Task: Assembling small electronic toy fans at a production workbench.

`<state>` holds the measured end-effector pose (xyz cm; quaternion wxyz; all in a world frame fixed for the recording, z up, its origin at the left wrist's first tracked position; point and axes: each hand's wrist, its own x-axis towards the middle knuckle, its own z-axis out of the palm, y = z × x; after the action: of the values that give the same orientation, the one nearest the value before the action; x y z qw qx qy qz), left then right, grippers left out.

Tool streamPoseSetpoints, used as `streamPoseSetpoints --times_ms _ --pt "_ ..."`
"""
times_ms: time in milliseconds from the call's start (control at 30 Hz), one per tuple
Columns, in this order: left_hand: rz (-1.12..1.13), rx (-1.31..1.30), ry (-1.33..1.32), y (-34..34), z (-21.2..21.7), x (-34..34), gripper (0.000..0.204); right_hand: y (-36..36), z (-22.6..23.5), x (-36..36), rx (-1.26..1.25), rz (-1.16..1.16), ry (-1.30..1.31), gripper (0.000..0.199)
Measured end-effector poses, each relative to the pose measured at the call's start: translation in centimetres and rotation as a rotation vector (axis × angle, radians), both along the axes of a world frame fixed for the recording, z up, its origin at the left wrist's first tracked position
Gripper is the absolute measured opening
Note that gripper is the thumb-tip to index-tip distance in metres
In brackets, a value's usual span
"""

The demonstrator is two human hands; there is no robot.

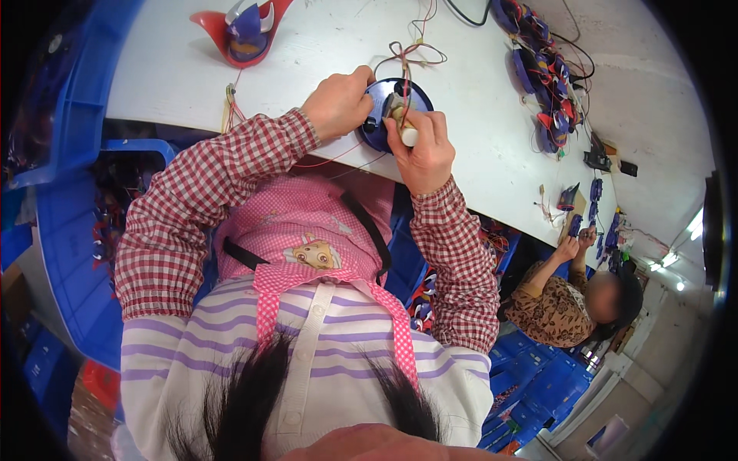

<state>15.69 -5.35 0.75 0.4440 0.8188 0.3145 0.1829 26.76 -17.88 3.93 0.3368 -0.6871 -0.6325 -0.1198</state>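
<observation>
Left hand (338,104): pinches the left rim of the dark blue dish (420,95).
Dish: between both hands, by the white table (480,138)'s near edge.
Right hand (425,150): pinches a pale cylinder (409,137) over the dish.
Purple parts (530,65): lie heaped farther right.

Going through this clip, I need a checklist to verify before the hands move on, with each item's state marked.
1. Left hand on the round dark-blue part: ok, fingers at its rim.
2. Right hand on the pale cylinder: ok, held between its fingers.
3. Wires clear of the work: not ok, some run over the round dark-blue part.
4. Cylinder's fit to the part: cannot tell, fingers hide it.
5. Red and purple piece out of the way: ok, apart from both hands.
</observation>
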Motion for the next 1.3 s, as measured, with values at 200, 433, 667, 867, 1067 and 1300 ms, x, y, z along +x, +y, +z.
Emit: streamPoseSetpoints --times_ms 200,433,667,867,1067,1300 --pt "0.044 -0.013 0.01 0.1 -0.3 0.1 0.025 0.5 1.1 -0.5 -0.167 -0.036 0.151 0.022" --pt "0.068 0.048 0.086 -0.3 -0.3 0.2 0.027 1.5 0.4 1.2 -0.1 0.05 0.216 0.017" --pt "0.192 0.383 -0.241 1.0 4.4 -10.0 0.026 -2.1 2.6 0.0 -0.099 0.005 0.332 0.026" --pt "0.028 0.269 0.099 5.6 2.3 -17.0 0.029 -8.9 -0.2 -5.8 -0.478 0.381 0.61 0.008" --pt "-0.278 0.135 0.048 9.0 1.2 -16.5 0.025 -7.5 -6.0 -7.9 -0.744 0.308 0.813 0.016" --pt "-0.409 0.106 -0.007 10.1 0.7 -15.1 0.024 -3.0 -11.7 -10.4 -0.712 0.281 1.41 0.039"
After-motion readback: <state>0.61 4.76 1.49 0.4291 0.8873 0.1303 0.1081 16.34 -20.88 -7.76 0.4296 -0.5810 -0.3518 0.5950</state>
